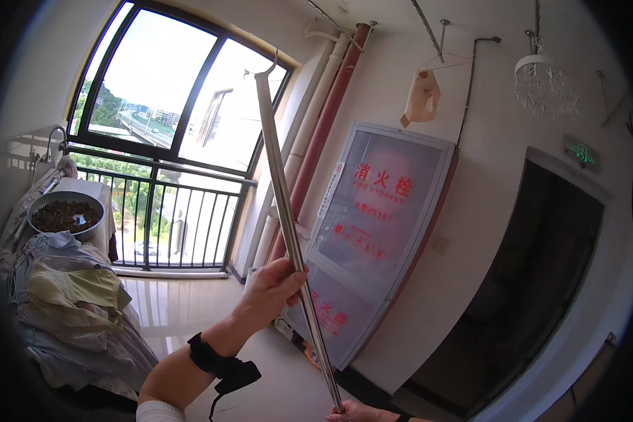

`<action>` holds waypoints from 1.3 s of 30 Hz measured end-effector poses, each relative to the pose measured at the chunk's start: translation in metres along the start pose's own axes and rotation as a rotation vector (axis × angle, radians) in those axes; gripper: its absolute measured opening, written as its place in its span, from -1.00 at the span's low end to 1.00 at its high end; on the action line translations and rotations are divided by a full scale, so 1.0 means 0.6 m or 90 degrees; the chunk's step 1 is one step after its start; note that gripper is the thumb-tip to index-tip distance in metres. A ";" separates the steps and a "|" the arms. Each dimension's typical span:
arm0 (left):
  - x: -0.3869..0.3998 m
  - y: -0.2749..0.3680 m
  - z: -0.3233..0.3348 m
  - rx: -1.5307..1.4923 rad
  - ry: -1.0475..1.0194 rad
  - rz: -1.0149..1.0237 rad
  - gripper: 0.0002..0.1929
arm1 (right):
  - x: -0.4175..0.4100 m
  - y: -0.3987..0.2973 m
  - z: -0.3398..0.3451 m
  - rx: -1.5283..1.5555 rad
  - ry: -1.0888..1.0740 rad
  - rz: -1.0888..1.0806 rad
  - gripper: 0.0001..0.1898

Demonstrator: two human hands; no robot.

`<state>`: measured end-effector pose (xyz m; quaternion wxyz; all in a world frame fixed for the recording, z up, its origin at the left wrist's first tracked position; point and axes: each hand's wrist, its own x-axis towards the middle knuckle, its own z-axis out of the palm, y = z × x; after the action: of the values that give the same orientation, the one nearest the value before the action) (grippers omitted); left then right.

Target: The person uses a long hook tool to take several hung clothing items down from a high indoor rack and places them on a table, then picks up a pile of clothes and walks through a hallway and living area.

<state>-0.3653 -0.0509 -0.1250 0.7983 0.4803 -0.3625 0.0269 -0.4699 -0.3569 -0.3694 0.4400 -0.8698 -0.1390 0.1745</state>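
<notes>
My left hand [277, 287] is closed round the middle of a long shiny metal pole [290, 232]. At the bottom edge of the view, my right hand [356, 411] grips the pole's lower end. The pole slants up and to the left, and its forked hook [266, 68] stands in front of the window with nothing hanging on it. A beige cloth item [422, 97] hangs from a thin hanger near the ceiling, to the right of the hook and apart from it. A black strap with a small dark device [237, 374] sits round my left wrist.
A large fire hydrant cabinet [385, 211] stands at the wall beside a red pipe [327, 132]. At left, piled clothes [74, 316] lie near a basin [66, 213] of dark brown bits. A round clip hanger [543, 68] hangs at upper right, near a dark doorway [511, 295]. Railings cross the window.
</notes>
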 end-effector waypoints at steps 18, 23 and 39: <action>0.294 -0.175 0.145 0.343 -0.366 0.133 -0.47 | 0.062 -0.075 -0.129 0.441 0.453 -0.022 -0.73; 0.289 -0.225 0.090 0.398 -0.509 0.047 -0.46 | 0.098 -0.211 -0.339 0.289 0.702 -0.272 -0.74; 0.345 -0.505 -0.114 0.372 -0.312 -0.342 -0.62 | 0.244 -0.372 -0.932 0.187 0.779 -0.431 -0.82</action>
<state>-0.0568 -0.2229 -0.2452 0.4989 0.7542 -0.3803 -0.1942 -0.1199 -0.5717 0.0942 0.5815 -0.6528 -0.1051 -0.4740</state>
